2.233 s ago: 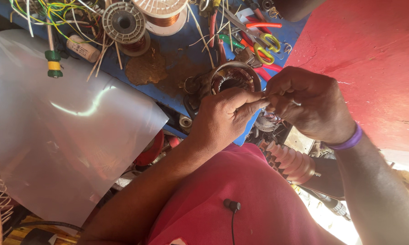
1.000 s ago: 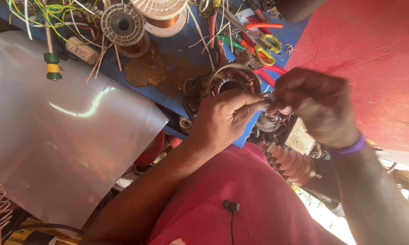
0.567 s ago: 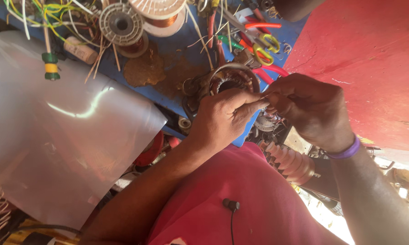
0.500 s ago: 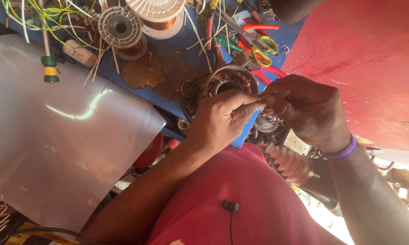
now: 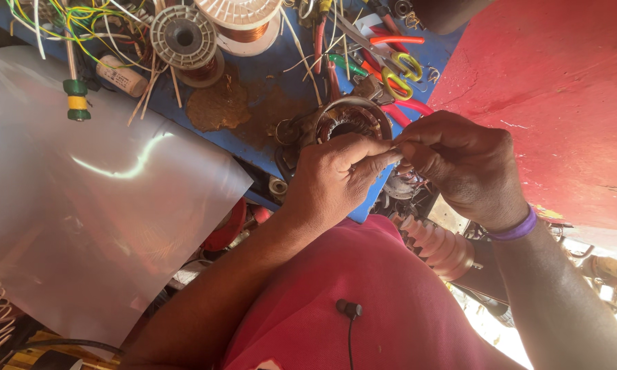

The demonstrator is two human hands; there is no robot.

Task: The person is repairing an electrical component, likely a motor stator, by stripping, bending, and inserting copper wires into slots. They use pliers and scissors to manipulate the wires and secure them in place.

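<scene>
Pinching together over the round metal motor stator with copper windings, the left hand and right hand meet fingertip to fingertip; whatever thin piece they grip is too small to tell. That stator rests on the cluttered blue desk, beside red-handled pliers.
</scene>
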